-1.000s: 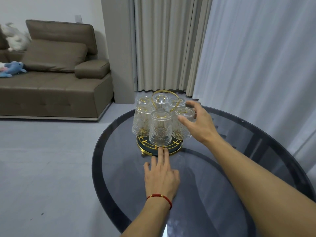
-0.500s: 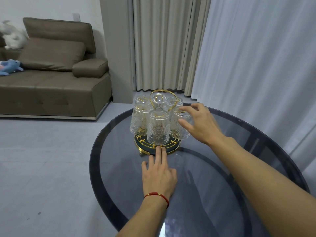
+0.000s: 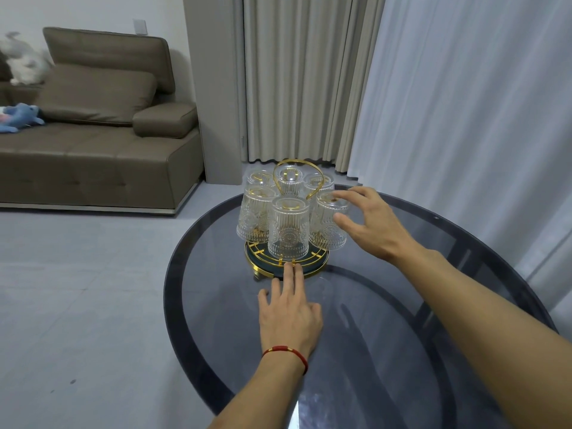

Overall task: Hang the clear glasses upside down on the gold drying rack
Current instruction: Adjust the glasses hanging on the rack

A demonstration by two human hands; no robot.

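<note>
The gold drying rack (image 3: 313,271) stands on the far part of a round dark glass table (image 3: 387,335). Several clear ribbed glasses hang upside down around its gold loop handle (image 3: 280,165); one faces me at the front (image 3: 288,233). My right hand (image 3: 371,224) holds the right-hand glass (image 3: 325,235), with the index finger on its upturned base and the thumb against its side. My left hand (image 3: 289,314) lies flat on the table, its fingertips touching the front rim of the rack's base.
The table's left edge (image 3: 168,289) drops to a grey floor. A brown sofa (image 3: 93,156) with soft toys stands at the back left. Curtains (image 3: 464,103) hang close behind and to the right of the table.
Almost nothing has changed. The view has shifted slightly, and both hands stay where they were, on the right-hand glass and at the rack's base.
</note>
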